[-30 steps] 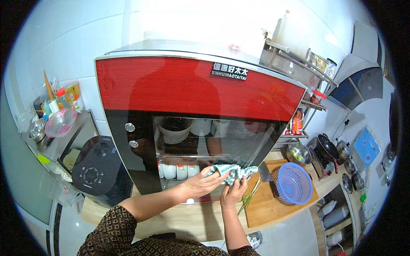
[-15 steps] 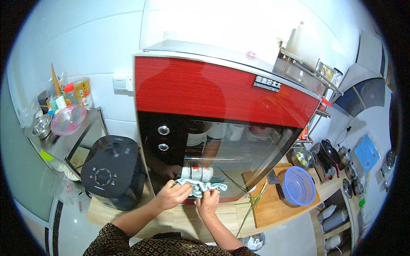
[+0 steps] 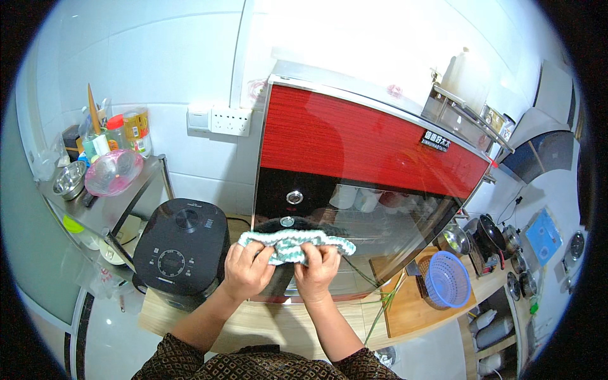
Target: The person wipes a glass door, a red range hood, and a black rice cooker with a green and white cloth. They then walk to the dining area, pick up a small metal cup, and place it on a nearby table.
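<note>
Clamped between the left hand (image 3: 249, 269) and right hand (image 3: 316, 273), the green-and-white cloth (image 3: 292, 239) has shifted leftward across the dish cabinet (image 3: 367, 144) to below its lower button (image 3: 287, 221), so wiping likely reaches its control panel (image 3: 310, 185).

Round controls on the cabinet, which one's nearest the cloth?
The lower control, just above the green-and-white cloth; the upper control sits farther away, nearer the red panel.

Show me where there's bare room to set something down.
Bare: the cutting board nearer than the blue basket, right of the green stalks; the counter between the forearms. Crowded: the left metal shelf, with bowls and containers.
</note>
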Tool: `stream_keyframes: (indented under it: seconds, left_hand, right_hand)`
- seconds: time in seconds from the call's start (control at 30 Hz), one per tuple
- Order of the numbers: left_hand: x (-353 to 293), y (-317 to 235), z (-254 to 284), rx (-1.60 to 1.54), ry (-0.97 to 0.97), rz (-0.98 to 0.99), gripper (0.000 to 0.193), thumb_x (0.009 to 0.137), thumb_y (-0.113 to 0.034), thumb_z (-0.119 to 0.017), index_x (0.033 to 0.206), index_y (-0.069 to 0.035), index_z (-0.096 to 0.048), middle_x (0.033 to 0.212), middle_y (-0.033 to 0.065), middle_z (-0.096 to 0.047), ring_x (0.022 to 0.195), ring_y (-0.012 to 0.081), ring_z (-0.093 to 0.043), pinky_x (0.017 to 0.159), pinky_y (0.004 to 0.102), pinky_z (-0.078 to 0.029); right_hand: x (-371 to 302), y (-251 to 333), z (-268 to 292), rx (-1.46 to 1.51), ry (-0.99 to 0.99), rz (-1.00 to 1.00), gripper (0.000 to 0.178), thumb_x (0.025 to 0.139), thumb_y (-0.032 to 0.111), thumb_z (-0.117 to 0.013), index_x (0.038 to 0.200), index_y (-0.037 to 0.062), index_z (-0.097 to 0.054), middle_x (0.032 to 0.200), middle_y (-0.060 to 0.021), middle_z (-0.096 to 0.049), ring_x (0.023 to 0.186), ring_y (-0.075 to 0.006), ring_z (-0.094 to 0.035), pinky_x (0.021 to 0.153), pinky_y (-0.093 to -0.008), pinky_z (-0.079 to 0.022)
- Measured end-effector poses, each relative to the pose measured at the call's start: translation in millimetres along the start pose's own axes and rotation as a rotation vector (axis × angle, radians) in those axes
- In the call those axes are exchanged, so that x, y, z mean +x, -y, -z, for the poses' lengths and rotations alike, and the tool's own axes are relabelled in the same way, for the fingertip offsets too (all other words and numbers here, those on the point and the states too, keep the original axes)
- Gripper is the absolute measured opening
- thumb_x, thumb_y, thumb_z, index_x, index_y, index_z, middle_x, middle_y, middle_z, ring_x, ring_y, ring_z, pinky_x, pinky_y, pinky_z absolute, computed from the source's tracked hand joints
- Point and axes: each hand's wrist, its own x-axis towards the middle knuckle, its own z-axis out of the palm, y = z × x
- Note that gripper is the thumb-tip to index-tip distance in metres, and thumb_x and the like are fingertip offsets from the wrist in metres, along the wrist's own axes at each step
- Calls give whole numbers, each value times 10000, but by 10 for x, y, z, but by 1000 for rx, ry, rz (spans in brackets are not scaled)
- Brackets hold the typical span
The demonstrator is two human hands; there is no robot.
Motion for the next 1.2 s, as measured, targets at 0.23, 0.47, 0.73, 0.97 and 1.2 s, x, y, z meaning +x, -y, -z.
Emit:
stream_keyframes:
  seconds: [0.23, 0.47, 0.73, 0.97, 1.2]
  left_hand:
    - [-873, 10, -216, -21, 178, 122, 277, 631, -81, -635, 907, -73, -608, 886, 74, -510, 732, 271, -495, 628, 372, -436]
    - [-1471, -81, -255, -70, 467, 212, 256, 698, -68, -614, 952, -54, -586, 892, 89, -491, 808, 287, -514, 643, 369, -472]
    - [-583, -134, -33, -79, 144, 171, 305, 663, -27, -632, 964, -11, -583, 912, 125, -523, 774, 300, -526, 640, 371, -460]
    - [0, -132, -47, -19, -77, 173, 276, 648, -33, -651, 910, -12, -566, 843, 129, -510, 758, 318, -521, 643, 388, -449]
    - [-894, -184, -199, -20, 289, 227, 207, 654, -68, -620, 851, -36, -564, 839, 113, -486, 743, 309, -509, 615, 389, -454]
  right_hand:
    - [-935, -165, -152, -10, 299, 54, 231, 642, 65, -630, 860, 138, -618, 750, -62, -470, 689, -247, -492, 596, -363, -389]
    - [-1532, -374, -183, -42, 520, 108, 187, 691, 102, -582, 869, 157, -596, 757, -35, -469, 698, -215, -499, 604, -339, -387]
    - [-459, -122, 69, 50, 124, 44, 404, 526, -61, -609, 894, 105, -630, 800, -83, -507, 719, -259, -517, 621, -341, -423]
    - [174, 74, 40, 38, 11, 100, 454, 521, 11, -676, 959, 110, -609, 853, -87, -502, 787, -273, -513, 701, -386, -400]
    - [-923, -238, -93, 0, 336, 107, 295, 579, 53, -672, 859, 88, -587, 841, -72, -551, 724, -257, -558, 607, -364, -435]
